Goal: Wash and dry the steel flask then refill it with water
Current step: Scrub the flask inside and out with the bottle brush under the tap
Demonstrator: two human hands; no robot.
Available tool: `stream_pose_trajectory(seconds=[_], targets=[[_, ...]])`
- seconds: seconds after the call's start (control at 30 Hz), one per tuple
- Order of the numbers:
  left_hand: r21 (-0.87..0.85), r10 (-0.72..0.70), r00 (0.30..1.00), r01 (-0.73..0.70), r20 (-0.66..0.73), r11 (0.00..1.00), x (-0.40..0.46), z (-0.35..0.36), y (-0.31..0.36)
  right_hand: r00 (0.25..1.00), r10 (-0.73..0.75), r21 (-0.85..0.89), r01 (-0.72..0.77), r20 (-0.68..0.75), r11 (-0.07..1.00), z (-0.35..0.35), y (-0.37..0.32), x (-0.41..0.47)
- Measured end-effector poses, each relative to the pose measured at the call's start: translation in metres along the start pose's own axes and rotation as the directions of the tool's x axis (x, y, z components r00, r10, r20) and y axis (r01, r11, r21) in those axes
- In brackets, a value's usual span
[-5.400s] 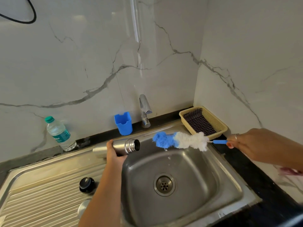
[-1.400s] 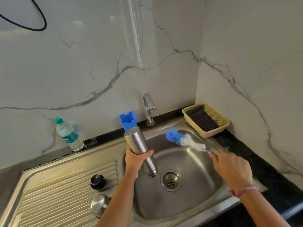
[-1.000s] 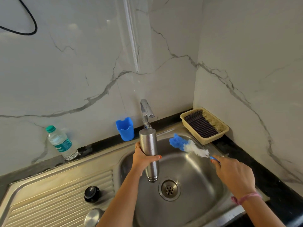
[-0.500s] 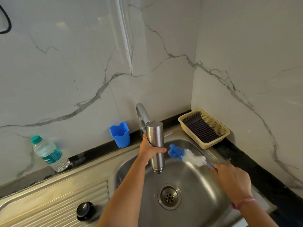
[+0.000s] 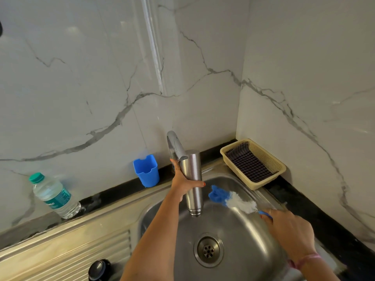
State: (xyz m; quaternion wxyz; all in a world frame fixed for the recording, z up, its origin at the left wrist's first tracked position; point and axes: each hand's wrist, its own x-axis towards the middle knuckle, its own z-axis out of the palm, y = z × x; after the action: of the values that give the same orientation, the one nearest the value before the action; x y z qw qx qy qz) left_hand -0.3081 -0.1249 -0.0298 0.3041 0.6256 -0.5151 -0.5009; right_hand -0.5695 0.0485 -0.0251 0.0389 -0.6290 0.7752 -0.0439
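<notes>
The left hand [image 5: 183, 182] grips the flask [image 5: 193, 179] mouth-down over the sink [image 5: 243, 230], just in front of the tap [image 5: 175, 145]. The right hand [image 5: 288, 230] holds the brush [image 5: 231, 199] by its handle, just right of the flask. To drain well, keep the flask upright and inverted above the drain [image 5: 208, 250], give it a gentle shake, and keep the brush clear of its mouth.

Veined white marble walls [image 5: 81, 88], seemingly glossy.
</notes>
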Motion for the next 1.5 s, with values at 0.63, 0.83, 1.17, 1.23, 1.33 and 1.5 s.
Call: stream_pose_trajectory(seconds=[0.63,0.83,1.17,1.23,1.33,1.5], targets=[[0.048,0.004,0.997,-0.008,0.072,0.999,0.002,0.005,0.006,1.0,-0.023,0.03,0.022,0.015,0.999,0.013,-0.012,0.013],[0.026,-0.008,0.998,0.006,0.067,1.0,0.004,0.006,0.005,0.999,-0.013,0.01,0.013,0.03,1.0,0.017,-0.01,0.014],[-0.07,-0.031,0.999,0.032,0.01,0.997,0.005,0.013,-0.001,1.0,0.012,0.048,-0.013,0.015,0.999,0.021,-0.003,0.016],[-0.071,-0.023,1.0,0.024,0.008,0.997,0.004,0.011,-0.003,1.0,0.008,0.059,-0.009,0.014,0.998,0.021,-0.003,0.015],[-0.082,-0.029,1.0,0.028,-0.006,0.996,0.001,0.009,-0.005,1.0,-0.001,0.042,0.0,0.012,0.999,0.02,-0.005,0.015],[-0.062,-0.02,1.0,0.018,-0.019,0.998,0.002,0.01,-0.009,1.0,0.01,0.048,-0.01,0.0,0.999,0.02,-0.007,0.015]])
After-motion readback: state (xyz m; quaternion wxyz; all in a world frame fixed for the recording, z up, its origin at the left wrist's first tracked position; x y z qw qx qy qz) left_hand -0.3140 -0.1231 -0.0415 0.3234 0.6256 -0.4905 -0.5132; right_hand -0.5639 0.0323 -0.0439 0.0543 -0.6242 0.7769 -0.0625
